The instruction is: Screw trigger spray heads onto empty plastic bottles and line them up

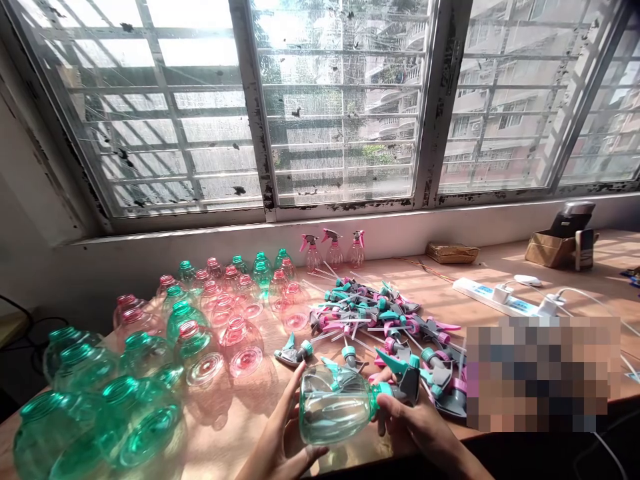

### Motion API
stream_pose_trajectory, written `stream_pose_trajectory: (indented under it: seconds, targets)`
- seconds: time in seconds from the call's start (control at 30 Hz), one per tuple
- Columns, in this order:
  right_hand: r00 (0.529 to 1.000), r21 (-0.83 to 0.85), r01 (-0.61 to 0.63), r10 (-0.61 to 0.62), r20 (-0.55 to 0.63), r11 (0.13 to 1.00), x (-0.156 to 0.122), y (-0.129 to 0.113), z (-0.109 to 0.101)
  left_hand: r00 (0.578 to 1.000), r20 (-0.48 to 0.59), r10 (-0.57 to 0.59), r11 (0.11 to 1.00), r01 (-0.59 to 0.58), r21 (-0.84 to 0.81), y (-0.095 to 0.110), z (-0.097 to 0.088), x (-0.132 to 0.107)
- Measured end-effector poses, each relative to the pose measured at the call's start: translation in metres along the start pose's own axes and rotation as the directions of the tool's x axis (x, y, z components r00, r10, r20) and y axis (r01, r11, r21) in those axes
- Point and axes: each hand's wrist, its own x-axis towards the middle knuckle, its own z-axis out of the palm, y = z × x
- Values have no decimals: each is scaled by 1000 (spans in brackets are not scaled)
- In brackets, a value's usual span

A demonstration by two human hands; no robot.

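My left hand (283,437) cups the base of a clear green plastic bottle (335,407) held on its side above the near table edge. Around the bottle's neck, my right hand (415,423) is closed on a teal and grey trigger spray head (400,380) that sits on it. Just behind lies a heap of loose pink and teal spray heads (380,320) with their dip tubes. Several bare green bottles (100,400) and pink bottles (235,307) stand to the left.
Three pink bottles with spray heads (334,250) stand by the wall under the window. A white power strip (505,299) with plugs, a cardboard box (550,248) and a small woven tray (451,253) lie at the right. A blurred patch covers the near right.
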Motion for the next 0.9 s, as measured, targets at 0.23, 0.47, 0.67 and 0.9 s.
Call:
stream_pose_trajectory:
  seconds: [0.23,0.47,0.67,0.9]
  targets:
    - [1000,-47,23,-23,8,999,-1,-2,1,999,-9,-36,999,36,-16,4,2,-4]
    - [999,-125,36,-38,-15,992,1,-3,1,999,43,-1,1000,2,-30,-9,-5,-3]
    - [1000,-23,-1,0,-4,1000,2,2,1,998,-39,-54,998,53,-35,2,5,-4]
    - [1000,24,-9,9,0,1000,0,2,0,995,29,-97,994,98,-54,12,4,0]
